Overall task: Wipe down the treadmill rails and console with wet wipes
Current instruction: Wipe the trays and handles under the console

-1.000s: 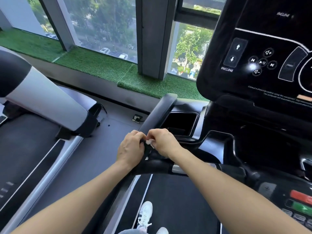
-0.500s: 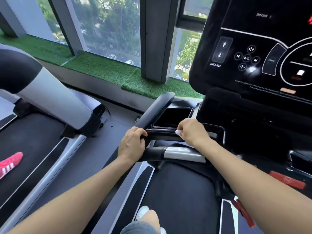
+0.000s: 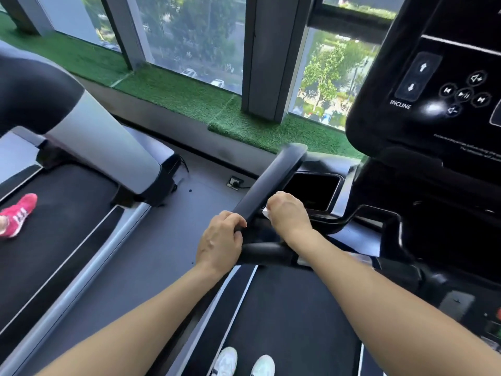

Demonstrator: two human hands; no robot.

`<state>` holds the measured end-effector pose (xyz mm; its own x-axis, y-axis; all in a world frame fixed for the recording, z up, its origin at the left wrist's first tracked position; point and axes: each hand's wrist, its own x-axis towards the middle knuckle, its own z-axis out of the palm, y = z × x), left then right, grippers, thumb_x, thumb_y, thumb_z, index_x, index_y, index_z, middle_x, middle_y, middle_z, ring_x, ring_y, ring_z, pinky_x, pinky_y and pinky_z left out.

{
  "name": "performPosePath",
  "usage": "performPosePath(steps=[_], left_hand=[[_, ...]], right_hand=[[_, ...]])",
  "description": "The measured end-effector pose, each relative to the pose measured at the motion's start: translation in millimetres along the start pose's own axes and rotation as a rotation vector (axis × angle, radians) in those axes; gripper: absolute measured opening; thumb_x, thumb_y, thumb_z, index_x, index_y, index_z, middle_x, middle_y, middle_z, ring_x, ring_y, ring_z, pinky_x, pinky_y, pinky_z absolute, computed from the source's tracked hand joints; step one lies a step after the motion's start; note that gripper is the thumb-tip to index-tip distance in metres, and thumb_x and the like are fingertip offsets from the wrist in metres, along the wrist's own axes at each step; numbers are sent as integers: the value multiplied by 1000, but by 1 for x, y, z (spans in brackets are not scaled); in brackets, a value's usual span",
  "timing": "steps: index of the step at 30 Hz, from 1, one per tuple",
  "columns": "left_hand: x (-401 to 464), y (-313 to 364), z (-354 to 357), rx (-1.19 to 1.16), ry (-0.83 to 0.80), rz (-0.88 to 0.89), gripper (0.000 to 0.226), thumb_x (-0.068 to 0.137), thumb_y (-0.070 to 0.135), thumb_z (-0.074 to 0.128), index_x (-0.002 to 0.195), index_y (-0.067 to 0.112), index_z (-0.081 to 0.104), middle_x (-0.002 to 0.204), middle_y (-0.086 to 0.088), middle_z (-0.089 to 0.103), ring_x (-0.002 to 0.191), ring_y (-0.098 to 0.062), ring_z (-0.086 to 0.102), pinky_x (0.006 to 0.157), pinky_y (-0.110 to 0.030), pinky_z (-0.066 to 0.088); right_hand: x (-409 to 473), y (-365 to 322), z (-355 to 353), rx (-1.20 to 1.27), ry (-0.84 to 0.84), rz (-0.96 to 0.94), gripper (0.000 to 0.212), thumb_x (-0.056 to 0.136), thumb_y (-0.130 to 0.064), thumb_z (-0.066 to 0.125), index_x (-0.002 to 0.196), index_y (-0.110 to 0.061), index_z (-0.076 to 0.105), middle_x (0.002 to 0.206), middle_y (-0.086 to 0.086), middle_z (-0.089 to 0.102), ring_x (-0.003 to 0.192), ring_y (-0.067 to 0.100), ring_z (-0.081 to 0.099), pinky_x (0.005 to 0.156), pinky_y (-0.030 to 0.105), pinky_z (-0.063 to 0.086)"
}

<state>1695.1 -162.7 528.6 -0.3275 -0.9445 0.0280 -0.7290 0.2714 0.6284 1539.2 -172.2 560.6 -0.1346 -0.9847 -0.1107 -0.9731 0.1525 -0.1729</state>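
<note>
A black padded left rail (image 3: pixel 273 180) of the treadmill rises from the lower handle toward the window. My left hand (image 3: pixel 221 241) grips the rail's lower end, fingers curled over its top. My right hand (image 3: pixel 288 215) is closed round a white wet wipe (image 3: pixel 265 212), of which only a small corner shows, held against the rail's right side. The black console (image 3: pixel 433 85) with INCLINE arrows and media buttons fills the upper right. A horizontal front bar (image 3: pixel 267 253) with a silver sensor runs under my right wrist.
A black cup recess (image 3: pixel 314 191) lies right of the rail. A neighbouring treadmill (image 3: pixel 67 202) stands at left with another person's pink shoe (image 3: pixel 17 215) on its belt. Grey floor lies between the machines. My white shoes (image 3: pixel 244 363) stand on the belt. Windows and green turf ledge lie ahead.
My right hand with the wipe came back left from the tray edge to the rail, just above my left hand. The view swung left, cutting off part of the console.
</note>
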Motion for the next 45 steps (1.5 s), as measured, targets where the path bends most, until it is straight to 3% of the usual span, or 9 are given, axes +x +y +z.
performPosePath(steps=[7, 13, 15, 19, 25, 34, 38, 43, 45], left_hand=[[-2, -9, -1, -25, -11, 13, 23, 88, 3, 52, 100, 18, 65, 105, 7, 57, 99, -12, 51, 76, -18, 34], [-2, -9, -2, -15, -41, 35, 24, 88, 3, 51, 103, 17, 63, 110, 6, 55, 102, -15, 51, 78, -23, 38], [-2, -10, -1, -11, -47, 43, 24, 88, 4, 51, 103, 17, 63, 111, 6, 55, 101, -16, 51, 79, -24, 40], [-5, -10, -1, -24, -41, 44, 23, 87, 3, 51, 101, 17, 64, 110, 5, 55, 100, -17, 52, 80, -28, 44], [-11, -14, -4, -19, -52, 45, 23, 88, 4, 51, 102, 17, 63, 111, 5, 54, 101, -16, 51, 83, -28, 44], [-13, -14, -4, -29, -31, 54, 23, 88, 4, 51, 102, 17, 64, 110, 4, 55, 99, -17, 52, 80, -25, 42], [-12, -12, -4, -28, -25, 63, 24, 88, 4, 51, 102, 18, 64, 111, 4, 55, 100, -17, 52, 82, -27, 43], [-12, -12, -6, -27, -20, 54, 23, 89, 5, 50, 103, 17, 64, 111, 4, 55, 100, -17, 52, 83, -29, 45], [-14, -13, -6, -17, -31, 55, 24, 89, 5, 51, 104, 17, 64, 112, 4, 55, 101, -17, 52, 83, -30, 45]], right_hand=[[4, -13, 17, 42, 50, 18, 18, 97, -16, 49, 105, -4, 60, 107, 14, 58, 100, 32, 55, 82, 34, 41], [7, 4, -3, 723, 125, 228, 7, 86, -17, 66, 89, -11, 68, 81, 1, 65, 78, 15, 61, 79, 26, 48], [7, 16, -11, 644, 148, 258, 5, 86, -17, 65, 90, -16, 67, 84, 1, 67, 81, 17, 62, 82, 29, 50], [7, 25, -7, 340, 2, 326, 11, 89, -23, 61, 95, -18, 68, 102, 7, 69, 102, 27, 60, 88, 34, 45], [16, -2, 6, 243, -27, 235, 20, 91, -12, 55, 101, -22, 69, 109, 5, 67, 108, 26, 57, 89, 31, 42], [3, -3, 6, 116, -57, -71, 26, 85, 4, 56, 94, -15, 71, 107, 1, 63, 100, 23, 58, 85, 28, 46], [-1, 0, 2, -29, -235, -144, 32, 82, 4, 55, 96, -21, 70, 107, 3, 63, 100, 24, 59, 87, 31, 48], [-7, 2, -2, 26, -41, -216, 25, 88, -2, 55, 102, -17, 69, 109, 0, 61, 105, 21, 52, 86, 31, 44], [-5, -5, -3, -78, -107, -313, 22, 90, -3, 52, 104, -14, 66, 109, 3, 56, 105, 22, 47, 80, 33, 44]])
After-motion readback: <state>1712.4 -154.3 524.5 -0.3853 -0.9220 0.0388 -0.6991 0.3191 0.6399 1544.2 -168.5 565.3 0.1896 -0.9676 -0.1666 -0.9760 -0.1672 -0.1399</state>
